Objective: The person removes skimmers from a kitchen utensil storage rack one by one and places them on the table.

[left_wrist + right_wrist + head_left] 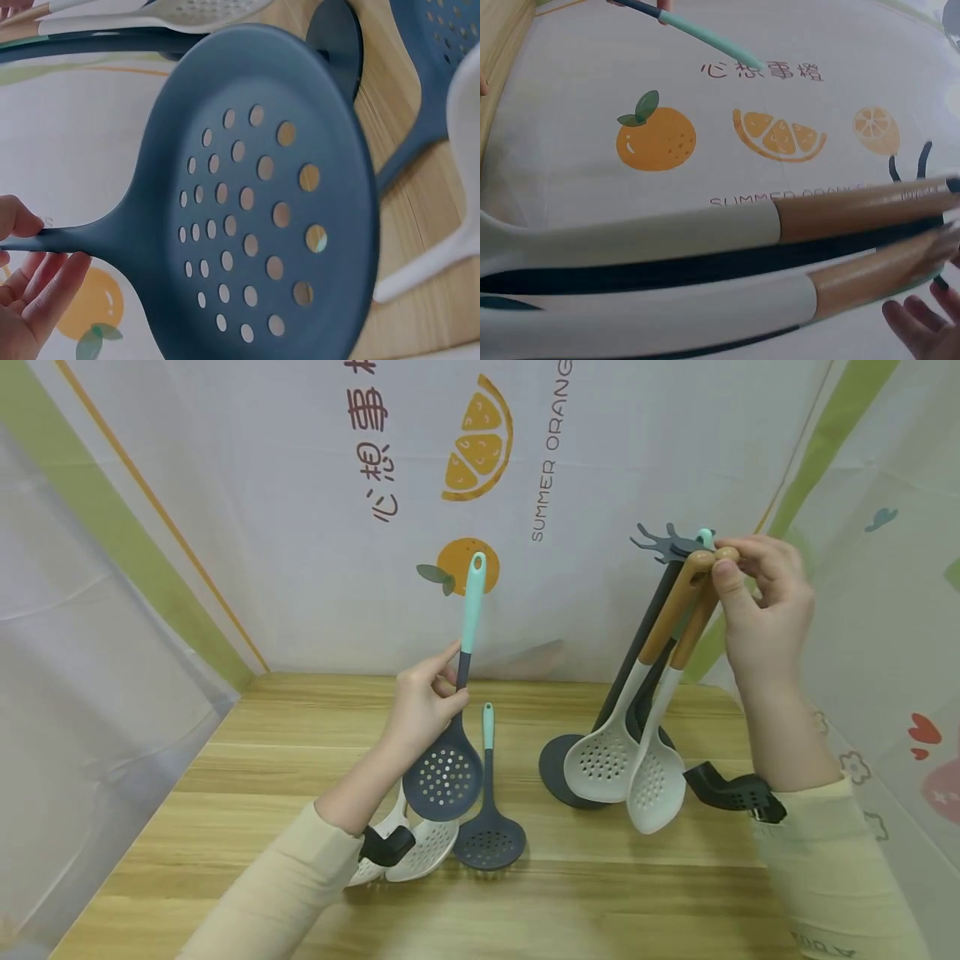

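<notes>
My left hand grips a dark blue skimmer by its neck, its mint handle pointing up. In the left wrist view the skimmer's round perforated bowl fills the middle, with my fingers around the neck. At the top of a dark utensil stand, my right hand pinches the wooden handle end of a white slotted spoon. Beside it hangs a white skimmer, also wooden-handled. Behind these two, a dark mint-ended utensil is mostly hidden.
On the wooden table lie a smaller dark blue skimmer and white perforated utensils, partly covered by my left arm. The stand's round base is at the back right. A printed curtain rises behind the table.
</notes>
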`<move>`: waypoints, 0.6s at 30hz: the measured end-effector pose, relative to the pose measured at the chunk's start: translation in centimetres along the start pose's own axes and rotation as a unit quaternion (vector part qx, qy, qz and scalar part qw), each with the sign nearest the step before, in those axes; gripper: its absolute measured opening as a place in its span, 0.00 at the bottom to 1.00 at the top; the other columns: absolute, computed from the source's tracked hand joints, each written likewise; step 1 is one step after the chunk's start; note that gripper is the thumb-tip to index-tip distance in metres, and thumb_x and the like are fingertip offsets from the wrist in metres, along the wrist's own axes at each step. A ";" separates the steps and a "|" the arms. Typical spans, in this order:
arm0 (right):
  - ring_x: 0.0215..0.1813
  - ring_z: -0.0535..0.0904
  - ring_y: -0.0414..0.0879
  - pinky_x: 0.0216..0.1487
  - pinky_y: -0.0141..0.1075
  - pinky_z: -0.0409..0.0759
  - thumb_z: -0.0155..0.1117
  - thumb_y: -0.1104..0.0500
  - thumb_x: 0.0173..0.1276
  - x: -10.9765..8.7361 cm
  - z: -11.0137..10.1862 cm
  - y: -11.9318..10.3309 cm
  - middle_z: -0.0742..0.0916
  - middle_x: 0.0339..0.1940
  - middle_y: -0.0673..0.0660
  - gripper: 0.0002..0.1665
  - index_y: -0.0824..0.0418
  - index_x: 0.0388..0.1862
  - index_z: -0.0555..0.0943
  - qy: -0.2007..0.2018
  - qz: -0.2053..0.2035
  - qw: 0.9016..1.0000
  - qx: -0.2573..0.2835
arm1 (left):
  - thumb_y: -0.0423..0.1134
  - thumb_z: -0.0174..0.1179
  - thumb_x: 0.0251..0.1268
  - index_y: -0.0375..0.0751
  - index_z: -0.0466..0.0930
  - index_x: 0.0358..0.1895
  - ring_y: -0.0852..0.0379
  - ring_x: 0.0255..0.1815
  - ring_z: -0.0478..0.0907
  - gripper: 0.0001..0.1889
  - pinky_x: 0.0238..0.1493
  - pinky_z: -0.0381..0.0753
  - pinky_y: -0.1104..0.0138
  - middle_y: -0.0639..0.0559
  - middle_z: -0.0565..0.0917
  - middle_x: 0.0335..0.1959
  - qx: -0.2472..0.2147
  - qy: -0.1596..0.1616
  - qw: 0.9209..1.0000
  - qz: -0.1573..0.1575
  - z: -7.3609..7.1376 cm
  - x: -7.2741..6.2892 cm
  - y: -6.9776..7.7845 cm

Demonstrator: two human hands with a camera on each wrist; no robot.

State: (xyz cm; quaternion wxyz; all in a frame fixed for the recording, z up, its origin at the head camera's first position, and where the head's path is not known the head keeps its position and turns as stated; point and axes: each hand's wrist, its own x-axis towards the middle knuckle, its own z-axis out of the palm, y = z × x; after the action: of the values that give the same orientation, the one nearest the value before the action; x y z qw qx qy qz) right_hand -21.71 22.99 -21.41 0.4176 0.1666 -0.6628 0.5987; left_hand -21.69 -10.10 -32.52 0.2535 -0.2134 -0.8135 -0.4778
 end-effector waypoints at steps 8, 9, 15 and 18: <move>0.47 0.75 0.48 0.43 0.31 0.78 0.55 0.67 0.69 0.6 -0.7 1.2 0.80 0.45 0.61 0.13 0.72 0.49 0.81 -0.057 -0.026 0.991 0.122 | 0.20 0.63 0.49 0.35 0.72 0.64 0.56 0.20 0.76 0.33 0.18 0.77 0.70 0.45 0.78 0.29 0.008 -0.007 0.999 -0.042 -1.3 -0.5 -1.0; 0.47 0.76 0.48 0.43 0.32 0.78 0.55 0.68 0.69 0.7 -0.8 1.2 0.81 0.45 0.61 0.14 0.72 0.50 0.81 -0.063 -0.023 0.989 0.130 | 0.20 0.63 0.49 0.35 0.72 0.64 0.56 0.20 0.76 0.33 0.18 0.78 0.69 0.45 0.78 0.29 0.007 -0.009 0.999 -0.049 -1.4 -0.6 -1.1; 0.49 0.75 0.50 0.45 0.35 0.76 0.52 0.65 0.71 1.0 -1.0 1.5 0.80 0.47 0.64 0.18 0.73 0.55 0.78 -0.105 -0.016 0.982 0.155 | 0.20 0.63 0.50 0.35 0.70 0.66 0.56 0.20 0.76 0.34 0.18 0.78 0.70 0.44 0.78 0.30 0.011 -0.014 0.996 -0.083 -2.3 -0.9 -1.8; 0.50 0.74 0.50 0.45 0.35 0.76 0.50 0.63 0.71 1.1 -1.2 1.7 0.78 0.50 0.65 0.19 0.73 0.56 0.77 -0.119 -0.005 0.977 0.175 | 0.20 0.61 0.50 0.35 0.70 0.66 0.55 0.21 0.76 0.34 0.19 0.80 0.69 0.42 0.78 0.31 0.014 -0.015 0.995 -0.094 -2.9 -1.0 -2.1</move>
State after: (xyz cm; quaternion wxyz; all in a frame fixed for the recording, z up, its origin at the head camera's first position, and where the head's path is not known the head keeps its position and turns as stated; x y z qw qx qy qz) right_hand -23.19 24.83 -21.74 0.3034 0.3103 -0.5919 0.6792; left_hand -21.55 -13.71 -33.41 0.1986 -0.1394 -0.8403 -0.4847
